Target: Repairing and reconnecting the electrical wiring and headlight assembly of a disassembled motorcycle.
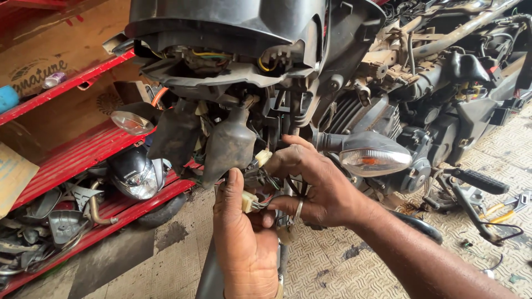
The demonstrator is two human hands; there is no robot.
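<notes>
I look down at the front of a stripped motorcycle (233,33) with its headlight removed and wiring exposed. My left hand (244,243) rises from below and pinches a small cream plastic wire connector (249,200) between thumb and fingers. My right hand (316,182), a ring on one finger, reaches in from the right and grips the bundle of coloured wires beside a second cream connector (262,157). Black rubber boots (227,145) hang just above both hands. A clear turn signal (374,155) juts out right beside my right hand.
Red metal shelves (72,155) at left hold a loose headlight (133,176), another turn signal (130,122) and scrap parts. The engine (366,111) and bare frame stretch to the right. A footpeg (479,180) and yellow-handled pliers (507,207) lie on the checker-plate floor (343,266).
</notes>
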